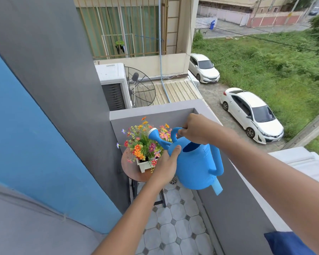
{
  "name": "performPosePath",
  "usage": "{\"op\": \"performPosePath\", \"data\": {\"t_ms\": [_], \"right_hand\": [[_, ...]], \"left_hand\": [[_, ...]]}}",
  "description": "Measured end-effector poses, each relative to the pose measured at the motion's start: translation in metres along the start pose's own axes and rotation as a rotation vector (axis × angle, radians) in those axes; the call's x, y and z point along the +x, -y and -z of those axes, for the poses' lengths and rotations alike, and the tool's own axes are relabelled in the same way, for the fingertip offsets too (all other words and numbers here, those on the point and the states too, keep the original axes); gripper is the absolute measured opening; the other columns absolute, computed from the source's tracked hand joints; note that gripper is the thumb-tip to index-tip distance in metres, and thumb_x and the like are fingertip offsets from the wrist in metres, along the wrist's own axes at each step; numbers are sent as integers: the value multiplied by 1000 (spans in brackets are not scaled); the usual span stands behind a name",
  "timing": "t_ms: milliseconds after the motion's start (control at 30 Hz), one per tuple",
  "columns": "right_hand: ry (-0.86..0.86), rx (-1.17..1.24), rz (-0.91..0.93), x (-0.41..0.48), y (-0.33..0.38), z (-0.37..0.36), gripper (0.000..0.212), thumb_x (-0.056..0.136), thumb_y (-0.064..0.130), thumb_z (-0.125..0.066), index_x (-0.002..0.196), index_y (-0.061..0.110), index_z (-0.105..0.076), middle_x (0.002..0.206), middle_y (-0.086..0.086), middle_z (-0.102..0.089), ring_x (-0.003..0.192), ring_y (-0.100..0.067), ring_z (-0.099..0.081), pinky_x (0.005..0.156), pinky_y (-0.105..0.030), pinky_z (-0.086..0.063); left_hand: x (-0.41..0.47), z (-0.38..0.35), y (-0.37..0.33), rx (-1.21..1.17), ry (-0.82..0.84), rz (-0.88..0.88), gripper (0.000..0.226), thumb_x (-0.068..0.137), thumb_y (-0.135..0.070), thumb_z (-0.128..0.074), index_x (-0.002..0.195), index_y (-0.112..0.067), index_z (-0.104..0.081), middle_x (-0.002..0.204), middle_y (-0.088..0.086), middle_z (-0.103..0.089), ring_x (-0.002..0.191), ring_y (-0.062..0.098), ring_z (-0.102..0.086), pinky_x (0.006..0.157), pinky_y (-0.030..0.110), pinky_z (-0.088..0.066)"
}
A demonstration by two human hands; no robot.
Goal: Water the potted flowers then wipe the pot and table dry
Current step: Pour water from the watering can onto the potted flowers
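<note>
A blue watering can hangs in the air over the balcony, tilted toward the flowers. Its white-tipped spout sits just above the blooms. My right hand grips the can's top handle. My left hand presses against the can's left side, thumb up on its shoulder. The colourful flowers stand in a small white pot on a round brown table in the balcony corner. No water stream is visible.
A grey parapet wall runs along the right and behind the table. A blue and grey wall closes the left. The floor has pale octagonal tiles with a drain near the table's dark legs. Cars are parked far below.
</note>
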State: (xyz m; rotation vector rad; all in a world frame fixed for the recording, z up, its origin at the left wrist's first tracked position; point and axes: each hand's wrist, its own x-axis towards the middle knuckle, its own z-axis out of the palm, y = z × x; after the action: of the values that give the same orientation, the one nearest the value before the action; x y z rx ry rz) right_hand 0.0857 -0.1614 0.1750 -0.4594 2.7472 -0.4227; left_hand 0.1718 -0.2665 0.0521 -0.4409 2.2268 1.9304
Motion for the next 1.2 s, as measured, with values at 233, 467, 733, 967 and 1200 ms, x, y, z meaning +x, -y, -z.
{"op": "performPosePath", "data": {"t_ms": [233,467,733,967,1200], "right_hand": [[57,-15,28,-13,18,-18,47,100,28,-55,61,10,-35,55,-7,-37,43,-24,-35,43,-25,-28],[101,-84,19,-30,22,-14,33,102,30,-52,82,5,-59,59,-7,-45,44,-22,-47,43,-26,-34],[60,-137,-60,-27,-8,-5,33,100,32,-54,79,6,-56,58,-8,-54,38,-24,-53,43,-25,-38],[27,-147,-143,-30,-32,-6,34,98,29,-55,72,9,-50,59,-9,-54,41,-24,-52,44,-25,-38],[1,-88,-152,-28,-37,-4,25,98,30,-54,89,8,-59,65,-8,-56,43,-24,-53,46,-26,-38]], "left_hand": [[-29,18,15,45,-58,100,76,79,-83,-31,124,-25,-49,119,-1,-60,108,15,-58,89,42,-46],[-46,9,18,54,-31,115,76,78,-85,-28,119,-24,-49,117,2,-61,107,18,-58,95,44,-43],[-36,-21,8,33,37,84,88,71,-93,-24,127,-30,-50,123,-4,-59,111,14,-56,97,46,-45],[-21,-51,18,63,111,105,96,68,-96,-22,134,-32,-49,128,-5,-60,117,16,-55,102,50,-43],[-14,-49,11,50,99,70,95,67,-96,-23,127,-30,-52,118,-3,-62,109,14,-59,98,51,-46]]}}
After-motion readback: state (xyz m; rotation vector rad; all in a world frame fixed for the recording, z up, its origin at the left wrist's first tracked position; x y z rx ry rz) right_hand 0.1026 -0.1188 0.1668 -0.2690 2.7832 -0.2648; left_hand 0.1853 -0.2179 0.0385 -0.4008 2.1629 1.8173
